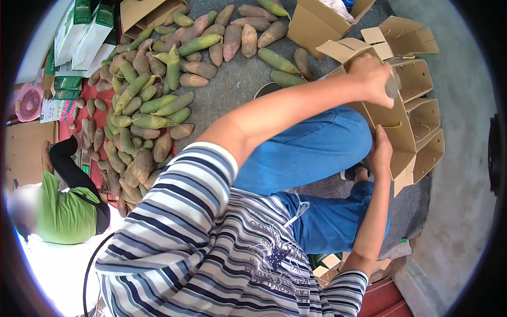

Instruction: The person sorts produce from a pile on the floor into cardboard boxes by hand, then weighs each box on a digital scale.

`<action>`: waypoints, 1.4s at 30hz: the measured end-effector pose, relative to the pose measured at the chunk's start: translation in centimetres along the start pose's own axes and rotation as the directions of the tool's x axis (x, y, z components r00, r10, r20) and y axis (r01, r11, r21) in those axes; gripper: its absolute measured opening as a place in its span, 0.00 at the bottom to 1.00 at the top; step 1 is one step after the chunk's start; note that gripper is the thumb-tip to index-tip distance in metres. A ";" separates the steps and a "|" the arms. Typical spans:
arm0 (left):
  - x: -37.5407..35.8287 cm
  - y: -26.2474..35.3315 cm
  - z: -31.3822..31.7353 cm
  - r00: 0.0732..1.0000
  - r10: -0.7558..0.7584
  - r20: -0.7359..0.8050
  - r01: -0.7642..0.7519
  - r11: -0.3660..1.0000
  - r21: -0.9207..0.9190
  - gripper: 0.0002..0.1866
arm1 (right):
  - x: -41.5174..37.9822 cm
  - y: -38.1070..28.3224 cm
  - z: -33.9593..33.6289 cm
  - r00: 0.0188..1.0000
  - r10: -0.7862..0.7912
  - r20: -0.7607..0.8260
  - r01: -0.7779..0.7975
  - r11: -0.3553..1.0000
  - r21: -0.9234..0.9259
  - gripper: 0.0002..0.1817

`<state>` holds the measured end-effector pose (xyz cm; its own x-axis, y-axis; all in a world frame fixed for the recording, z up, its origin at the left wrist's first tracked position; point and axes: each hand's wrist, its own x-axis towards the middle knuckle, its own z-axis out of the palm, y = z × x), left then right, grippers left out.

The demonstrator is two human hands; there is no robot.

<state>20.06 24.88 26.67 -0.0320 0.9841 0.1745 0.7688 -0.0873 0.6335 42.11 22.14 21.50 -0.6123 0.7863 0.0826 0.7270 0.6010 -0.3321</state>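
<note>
My left hand [371,79] is closed around a radish over the open cardboard box [392,126]. The radish's dull grey-green end [391,87] shows past my fingers; the rest is mostly hidden by my hand. My right hand [379,151] grips the near side wall of that same box, with part of the fingers out of sight. A yellow cord is visible inside the box. More open boxes with punched holes [413,79] stand side by side just beyond it.
A large pile of green and brownish radishes [140,119] covers the floor at left. Another carton [317,24] stands at the top. A person in a green shirt [68,211] is at the far left, near a pink fan [28,102] and white-green boxes [91,39].
</note>
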 end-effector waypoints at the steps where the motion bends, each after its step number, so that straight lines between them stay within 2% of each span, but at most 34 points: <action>1: 0.6 0.4 1.1 0.998 0.025 0.059 -0.031 0.995 0.091 0.37 | 0.0 -0.1 0.0 1.000 0.003 -0.005 -0.003 1.000 0.002 0.10; 2: 0.9 0.6 2.0 0.992 0.046 0.121 -0.068 0.982 0.177 0.36 | 0.0 -0.2 0.0 1.000 0.007 -0.011 -0.007 1.000 0.002 0.10; 5: 1.3 -0.2 4.6 0.950 -0.001 0.311 -0.093 0.953 0.289 0.34 | 0.1 -0.6 -0.3 1.000 0.016 0.014 -0.017 0.998 0.053 0.10; 8: 1.2 -1.6 5.9 0.940 -0.128 0.316 0.038 0.961 0.275 0.33 | -0.1 -0.7 -0.2 0.999 0.024 0.035 -0.025 0.998 0.050 0.10; 9: 1.0 -1.8 5.7 0.948 -0.112 0.298 0.038 0.969 0.245 0.30 | -0.1 -0.7 -0.1 0.999 0.024 0.037 -0.025 0.999 0.036 0.10; 12: 0.1 -2.4 5.1 0.986 0.120 0.116 -0.128 0.990 0.062 0.25 | 0.0 -1.4 -0.4 0.998 0.054 0.008 -0.055 0.995 0.087 0.09; 13: -0.7 -2.6 4.4 0.980 0.199 -0.001 -0.199 0.980 0.027 0.23 | 0.1 -1.1 -0.3 0.998 0.065 0.026 -0.067 0.995 0.072 0.09; 15: -3.3 -4.0 2.5 0.912 0.333 -0.238 -0.346 0.938 -0.015 0.19 | 0.1 -0.1 0.1 0.994 0.088 0.061 -0.091 0.995 0.044 0.09; 17: -6.6 -7.1 0.5 0.857 0.342 -0.387 -0.376 0.927 -0.014 0.17 | 0.2 -0.9 -0.3 0.998 0.067 0.007 -0.068 0.996 0.064 0.09; 19: -10.4 -12.1 -1.5 0.888 0.251 -0.386 -0.248 0.967 0.057 0.18 | 0.6 -1.4 -0.4 0.998 0.064 -0.005 -0.063 0.994 0.085 0.10; 21: -15.0 -18.0 -4.5 0.930 0.075 -0.361 -0.021 0.988 0.150 0.19 | 0.4 -1.2 -0.5 0.996 0.083 0.034 -0.086 0.991 0.100 0.11; 22: -17.8 -21.4 -5.7 0.914 -0.019 -0.406 0.119 0.968 0.222 0.19 | 0.3 -1.0 -0.4 0.995 0.086 0.045 -0.090 0.992 0.087 0.12; 23: -20.5 -25.3 -7.5 0.909 -0.004 -0.418 0.153 0.934 0.323 0.21 | 0.2 -0.9 -0.4 0.994 0.089 0.057 -0.093 0.993 0.073 0.12; 24: -23.1 -27.9 -9.5 0.886 -0.095 -0.454 0.319 0.834 0.449 0.19 | 0.2 -0.9 -0.3 0.993 0.091 0.069 -0.095 0.994 0.060 0.13; 25: -26.5 -30.6 -11.4 0.864 -0.118 -0.490 0.395 0.762 0.513 0.19 | 0.1 -1.2 -0.4 0.991 0.103 0.084 -0.109 0.992 0.070 0.13; 26: -28.8 -31.4 -13.8 0.785 -0.410 -0.465 0.617 0.581 0.530 0.21 | 0.1 -1.4 -0.5 0.989 0.114 0.099 -0.122 0.989 0.079 0.13; 27: -32.5 -35.7 -15.5 0.768 -0.411 -0.492 0.639 0.433 0.636 0.22 | 0.2 -1.6 -0.6 0.986 0.126 0.111 -0.136 0.987 0.089 0.13; 28: -35.5 -37.5 -17.3 0.677 -0.499 -0.541 0.720 0.301 0.625 0.22 | 0.1 -1.6 -0.4 0.990 0.111 0.089 -0.119 0.989 0.093 0.14; 29: -38.4 -38.5 -18.9 0.567 -0.591 -0.574 0.777 0.151 0.612 0.23 | 0.0 -1.3 -0.2 0.993 0.096 0.066 -0.102 0.990 0.096 0.14; 30: -39.7 -38.1 -21.0 0.385 -0.731 -0.563 0.840 0.025 0.542 0.27 | -0.1 -1.0 -0.1 0.996 0.082 0.043 -0.086 0.991 0.099 0.14; 32: -41.4 -37.0 -23.8 0.107 -0.847 -0.520 0.894 -0.147 0.424 0.32 | 0.0 -1.0 -0.1 0.992 0.103 0.071 -0.111 0.988 0.112 0.15; 35: -50.0 -46.3 -24.8 0.059 -0.882 -0.467 0.936 -0.114 0.334 0.37 | 0.0 -1.8 -0.2 0.984 0.151 0.091 -0.163 0.976 0.142 0.15; 38: -50.2 -46.2 -25.4 0.052 -0.938 -0.344 0.907 -0.100 0.410 0.39 | 0.0 -2.1 -0.4 0.980 0.170 0.103 -0.182 0.975 0.125 0.14; 41: -47.4 -42.2 -25.3 -0.042 -0.884 -0.465 0.889 -0.245 0.386 0.39 | 0.0 -1.6 -0.1 0.980 0.173 0.100 -0.183 0.977 0.105 0.14; 42: -46.6 -41.3 -25.4 -0.069 -0.897 -0.437 0.883 -0.258 0.392 0.38 | -0.1 -1.5 -0.1 0.979 0.178 0.097 -0.187 0.977 0.101 0.14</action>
<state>-26.47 -21.26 11.54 -0.9663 -0.0566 -0.2512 0.0234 0.9521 -0.3049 41.09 21.22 22.04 -0.5007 0.8628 -0.0695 0.7937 0.4256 -0.4345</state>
